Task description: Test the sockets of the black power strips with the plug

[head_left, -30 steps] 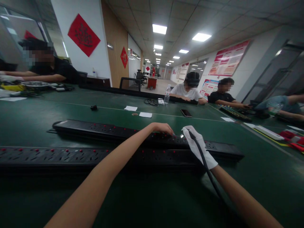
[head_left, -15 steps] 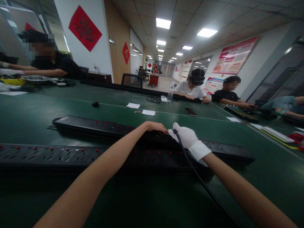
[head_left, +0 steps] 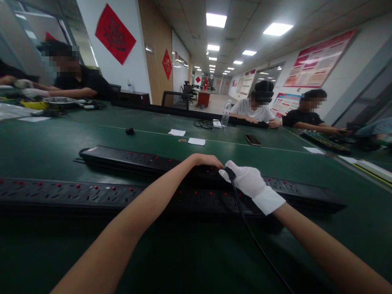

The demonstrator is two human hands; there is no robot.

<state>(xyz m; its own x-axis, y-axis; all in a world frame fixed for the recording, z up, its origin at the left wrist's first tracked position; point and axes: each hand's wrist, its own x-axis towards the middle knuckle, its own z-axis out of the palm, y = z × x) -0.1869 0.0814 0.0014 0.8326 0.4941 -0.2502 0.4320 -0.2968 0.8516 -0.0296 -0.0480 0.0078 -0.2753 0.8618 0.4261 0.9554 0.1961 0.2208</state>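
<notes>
My right hand (head_left: 247, 179), in a white glove, grips a black power plug (head_left: 230, 173). From the plug a black cable (head_left: 255, 241) runs down towards me. My bare left hand (head_left: 208, 160) is bent at the wrist, its fingertips close together at the plug's front end; what lies between them is hidden. Both hands are above a long black power strip (head_left: 105, 156) with red dots along its top. A second long black power strip (head_left: 67, 194) lies nearer to me, partly behind my left forearm.
Beyond the strips on the green table (head_left: 147, 122) lie white paper slips (head_left: 196, 141), a phone (head_left: 252, 140), a small black object (head_left: 130, 131), a water bottle (head_left: 226, 113) and a coiled cable (head_left: 203, 124). Several people sit around the table.
The whole view has shifted slightly. The plug is turned a little more into view in my gloved right hand, and my left fingertips have come nearer to it.
</notes>
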